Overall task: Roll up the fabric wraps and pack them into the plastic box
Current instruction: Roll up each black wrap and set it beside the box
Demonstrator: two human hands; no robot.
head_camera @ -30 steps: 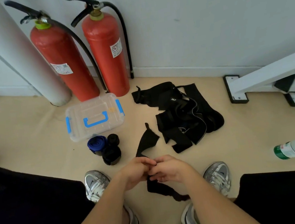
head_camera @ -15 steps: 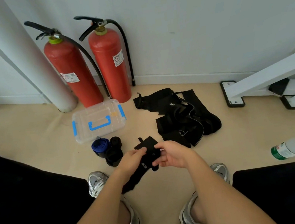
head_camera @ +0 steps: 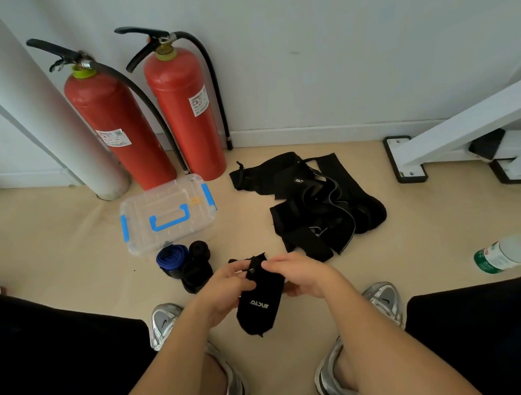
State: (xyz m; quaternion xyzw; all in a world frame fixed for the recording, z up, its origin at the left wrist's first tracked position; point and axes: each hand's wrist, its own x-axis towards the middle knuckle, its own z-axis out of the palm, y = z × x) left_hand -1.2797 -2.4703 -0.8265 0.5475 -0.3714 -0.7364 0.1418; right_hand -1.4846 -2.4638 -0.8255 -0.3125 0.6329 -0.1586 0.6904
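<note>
Head view, and we begin to the left of our fingers: the plastic box (head_camera: 166,214) sits on the floor beyond and left of them, its lid with the blue handle on, in front of two red fire extinguishers (head_camera: 116,126). Just this side of the box, close to our left fingers, lie three finished rolls (head_camera: 192,271), one blue and two black, touching one another. Next is our left hand (head_camera: 228,291), its fingers (head_camera: 240,267) curled and pinching the upper end of a black wrap (head_camera: 259,305). The rest of that wrap hangs below the fingers, between our shoes (head_camera: 164,320), with white lettering facing us. Our right hand (head_camera: 298,274) takes it from the other side, its fingers (head_camera: 272,264) pinching the same upper edge, so both hands hold one strip in the air above the floor. Beyond and to the right of the right fingers the pile of loose wraps (head_camera: 315,203) lies tangled on the floor, well apart from the box. Far right of the fingers a plastic bottle (head_camera: 518,251) lies on its side. We judge that we are at the start of rolling this strip: the end is gathered, but no tight coil shows yet. The next move calls for turning the pinched end over on itself and winding evenly downward under steady tension, then setting the roll with the others. The box lid will need opening before anything is packed.
</note>
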